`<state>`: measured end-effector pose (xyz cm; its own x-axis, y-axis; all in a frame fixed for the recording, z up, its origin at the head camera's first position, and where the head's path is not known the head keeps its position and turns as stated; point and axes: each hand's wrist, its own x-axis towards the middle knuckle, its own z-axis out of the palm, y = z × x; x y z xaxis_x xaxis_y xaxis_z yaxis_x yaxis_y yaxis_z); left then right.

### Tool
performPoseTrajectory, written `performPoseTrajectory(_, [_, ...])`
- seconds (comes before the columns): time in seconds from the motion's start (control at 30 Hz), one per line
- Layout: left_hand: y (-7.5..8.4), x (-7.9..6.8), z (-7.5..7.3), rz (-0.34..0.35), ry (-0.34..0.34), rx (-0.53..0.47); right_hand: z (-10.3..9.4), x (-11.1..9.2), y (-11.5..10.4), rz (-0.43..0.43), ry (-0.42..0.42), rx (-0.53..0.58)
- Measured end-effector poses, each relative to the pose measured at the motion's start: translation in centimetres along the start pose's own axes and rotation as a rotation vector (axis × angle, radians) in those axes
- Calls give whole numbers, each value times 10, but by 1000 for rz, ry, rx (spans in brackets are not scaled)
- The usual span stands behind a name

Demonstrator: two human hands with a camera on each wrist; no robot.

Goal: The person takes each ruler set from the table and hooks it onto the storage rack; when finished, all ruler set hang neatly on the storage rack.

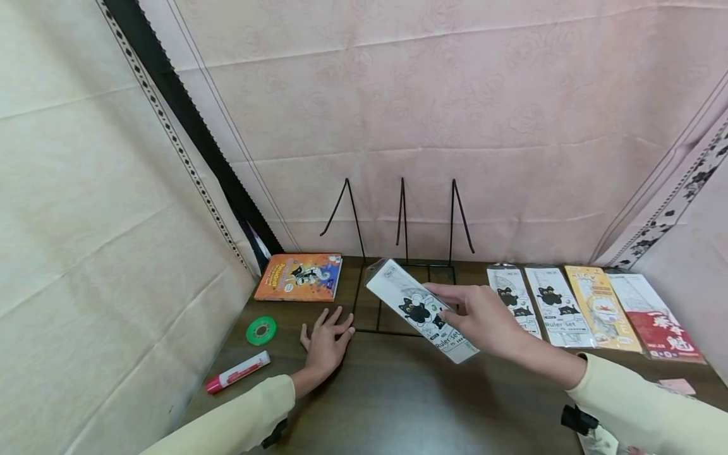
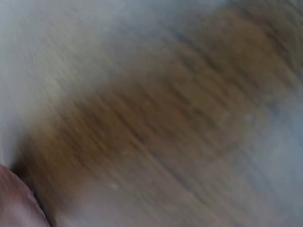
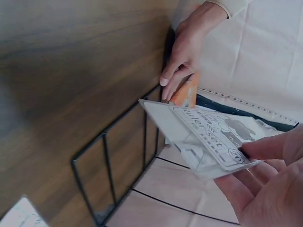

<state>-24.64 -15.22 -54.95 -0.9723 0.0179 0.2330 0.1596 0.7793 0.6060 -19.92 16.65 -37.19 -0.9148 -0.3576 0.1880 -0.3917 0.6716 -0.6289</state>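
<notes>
My right hand [image 1: 478,316] pinches a ruler set [image 1: 422,311], a white packet with a black cat printed on it, thumb on the printed face and fingers behind. The packet is tilted above a black wire rack [image 1: 380,316] whose three bent prongs rise at the back. In the right wrist view the ruler set [image 3: 213,137] shows its clear sleeve edge. My left hand [image 1: 327,344] lies on the table with fingers spread, fingertips right at the rack's left front corner. Only bare wood and a bit of skin show in the left wrist view.
An orange book [image 1: 300,278], a green tape roll [image 1: 261,330] and a red-capped glue stick [image 1: 237,372] lie on the left. On the right, several packets stand in a row, including a yellow one [image 1: 603,308] and a red-and-white one [image 1: 656,316]. Cloth walls enclose the table.
</notes>
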Motion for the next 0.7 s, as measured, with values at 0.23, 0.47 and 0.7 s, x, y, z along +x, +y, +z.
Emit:
performPoseTrajectory(0.23, [1,-1,1,-6,-9,5,9,6,-11,-140,75,-154])
performPoseTrajectory(0.47, [0,0,1,4,17,21,17,21,-18,-293,185,-332])
performPoseTrajectory(0.7, [-1,1,3,-3,15,18,25,37,-25,-341,213,-283])
